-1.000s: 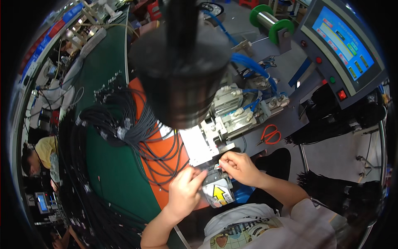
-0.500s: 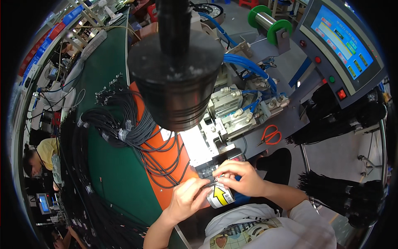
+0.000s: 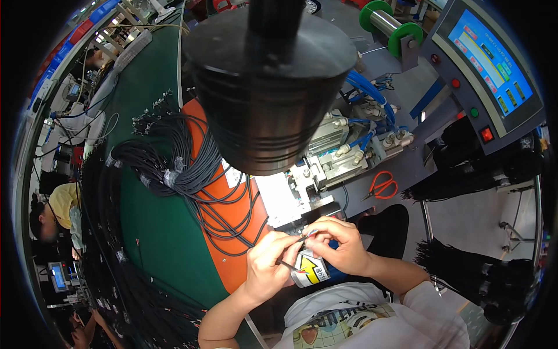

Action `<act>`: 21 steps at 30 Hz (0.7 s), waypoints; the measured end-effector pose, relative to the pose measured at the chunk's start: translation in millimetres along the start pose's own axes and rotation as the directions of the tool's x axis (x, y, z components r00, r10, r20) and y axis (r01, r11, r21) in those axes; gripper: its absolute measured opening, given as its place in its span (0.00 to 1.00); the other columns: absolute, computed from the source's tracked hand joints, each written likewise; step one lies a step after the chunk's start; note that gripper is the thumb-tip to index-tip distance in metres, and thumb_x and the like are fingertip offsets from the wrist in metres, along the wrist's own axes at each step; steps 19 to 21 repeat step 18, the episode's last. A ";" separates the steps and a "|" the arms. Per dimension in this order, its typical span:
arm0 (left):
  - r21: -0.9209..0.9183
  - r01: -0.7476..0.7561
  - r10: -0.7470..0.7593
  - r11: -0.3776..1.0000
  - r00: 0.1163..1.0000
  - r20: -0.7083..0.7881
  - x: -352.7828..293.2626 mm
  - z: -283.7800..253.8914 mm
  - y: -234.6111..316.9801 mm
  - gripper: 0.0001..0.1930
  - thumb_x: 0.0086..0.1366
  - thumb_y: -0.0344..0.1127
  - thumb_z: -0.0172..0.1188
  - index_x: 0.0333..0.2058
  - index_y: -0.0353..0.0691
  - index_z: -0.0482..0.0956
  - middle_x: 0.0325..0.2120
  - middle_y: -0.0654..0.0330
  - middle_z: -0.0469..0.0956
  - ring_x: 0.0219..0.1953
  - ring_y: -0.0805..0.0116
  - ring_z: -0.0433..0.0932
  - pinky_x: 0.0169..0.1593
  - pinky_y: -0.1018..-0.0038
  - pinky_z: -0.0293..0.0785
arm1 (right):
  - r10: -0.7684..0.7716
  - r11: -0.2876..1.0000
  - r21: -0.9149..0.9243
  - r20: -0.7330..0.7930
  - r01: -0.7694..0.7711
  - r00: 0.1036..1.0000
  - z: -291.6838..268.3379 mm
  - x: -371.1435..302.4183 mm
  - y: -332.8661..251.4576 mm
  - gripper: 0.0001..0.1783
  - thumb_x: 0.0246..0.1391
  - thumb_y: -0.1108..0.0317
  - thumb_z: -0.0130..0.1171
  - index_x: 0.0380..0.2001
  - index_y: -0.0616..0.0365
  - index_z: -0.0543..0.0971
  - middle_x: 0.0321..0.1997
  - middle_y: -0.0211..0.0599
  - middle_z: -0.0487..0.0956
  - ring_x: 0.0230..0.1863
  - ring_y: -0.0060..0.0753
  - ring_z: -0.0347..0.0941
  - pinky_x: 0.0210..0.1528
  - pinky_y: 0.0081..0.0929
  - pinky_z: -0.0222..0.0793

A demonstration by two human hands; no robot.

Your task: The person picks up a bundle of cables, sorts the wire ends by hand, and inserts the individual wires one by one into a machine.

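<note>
In front of my chest, close together, both hands pinch the end of a thin black cable (image 3: 303, 238). My left hand (image 3: 268, 266) grips the cable between thumb and fingertips. My right hand (image 3: 340, 244) has its fingertips closed at the cable's tip, where small light-coloured wire ends barely show. From under my left hand another black cable length (image 3: 286, 264) sticks out, ending in a red and whitish tip. Below the fingers is a white label with a yellow arrow (image 3: 314, 272). A metal machine fixture (image 3: 319, 174) stands just beyond my hands.
A big black lamp-like cylinder (image 3: 264, 99) hangs in front, hiding part of the machine. Bundled black cables (image 3: 174, 168) lie over an orange mat (image 3: 232, 270) and green table. Red-handled scissors (image 3: 382, 185), a control screen (image 3: 488, 58) and hanging cable bundles (image 3: 476, 273) are at right.
My fingers have shifted slightly up and left. A cable end with a red tip now shows below my left hand. The whole view has moved a little, and the black cylinder looks larger.
</note>
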State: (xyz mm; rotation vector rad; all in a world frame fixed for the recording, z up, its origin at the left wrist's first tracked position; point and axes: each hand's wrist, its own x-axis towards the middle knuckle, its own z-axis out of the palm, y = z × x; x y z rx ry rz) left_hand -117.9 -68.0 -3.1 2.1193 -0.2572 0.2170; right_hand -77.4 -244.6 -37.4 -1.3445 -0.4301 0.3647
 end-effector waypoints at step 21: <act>0.147 0.047 -0.063 0.988 0.992 0.108 -8.1 1.2 -0.8 0.16 0.54 0.34 0.65 0.42 0.37 0.80 0.27 0.59 0.79 0.22 0.64 0.75 0.26 0.72 0.70 | -0.412 0.782 -0.494 0.048 0.380 0.910 9.6 -6.6 3.8 0.23 0.54 0.73 0.58 0.55 0.59 0.72 0.48 0.42 0.73 0.44 0.44 0.73 0.47 0.29 0.70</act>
